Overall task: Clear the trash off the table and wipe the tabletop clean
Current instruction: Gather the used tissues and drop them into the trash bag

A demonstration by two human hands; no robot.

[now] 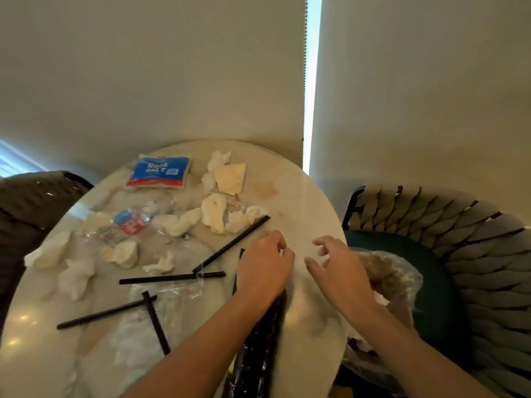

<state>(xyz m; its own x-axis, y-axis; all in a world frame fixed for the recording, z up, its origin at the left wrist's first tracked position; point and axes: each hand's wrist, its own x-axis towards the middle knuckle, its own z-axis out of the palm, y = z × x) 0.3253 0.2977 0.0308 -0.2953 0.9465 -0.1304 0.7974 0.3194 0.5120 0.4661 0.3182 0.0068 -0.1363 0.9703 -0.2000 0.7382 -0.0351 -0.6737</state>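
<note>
A round white marble table is strewn with trash: crumpled white tissues, a crushed clear water bottle, a blue Rock Salt bag, several black straws and clear plastic wrap. My left hand hovers over the table's right side, fingers curled, with nothing clearly in it. My right hand is at the table's right edge, fingers spread and empty, just above a clear plastic bag that hangs beside the table. A black plastic item lies under my left forearm.
A woven grey chair with a dark green seat stands right of the table and holds the plastic bag. A dark woven chair stands at the left. Closed blinds hang behind the table.
</note>
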